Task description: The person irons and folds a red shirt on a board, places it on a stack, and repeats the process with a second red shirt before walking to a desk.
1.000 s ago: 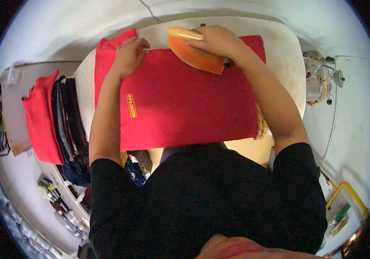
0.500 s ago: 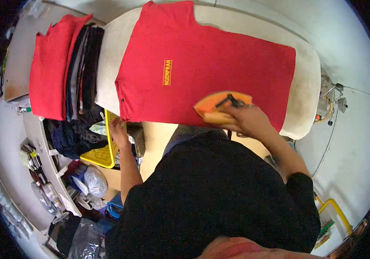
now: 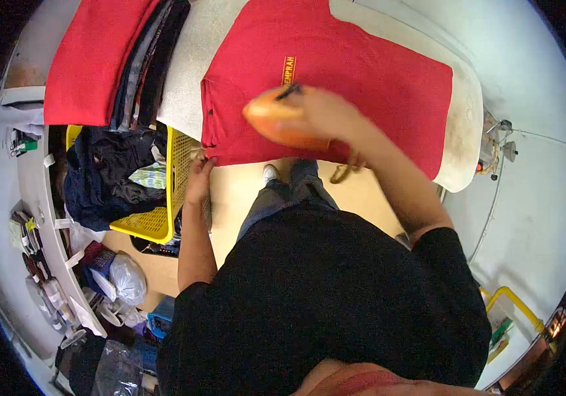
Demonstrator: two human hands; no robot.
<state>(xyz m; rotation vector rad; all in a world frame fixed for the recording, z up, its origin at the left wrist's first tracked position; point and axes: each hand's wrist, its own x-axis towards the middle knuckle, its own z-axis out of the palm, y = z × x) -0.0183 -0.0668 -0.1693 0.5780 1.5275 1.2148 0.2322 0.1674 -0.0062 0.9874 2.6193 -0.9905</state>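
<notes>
A red shirt with yellow lettering is spread over a pale padded board. My right hand is wrapped round the handle of an orange iron, which lies over the shirt just below the lettering; motion blurs both. At the shirt's near left corner, beside the collar, my left hand pinches the edge of the cloth.
Folded clothes, red and dark, are stacked left of the board. Under them stands a yellow basket of dark garments. A shelf with small items runs down the left. A yellow pipe is at lower right.
The iron and my right hand have moved left across the shirt, towards the collar. The view has shifted, showing more of the basket and floor. My left hand stays at the shirt's corner.
</notes>
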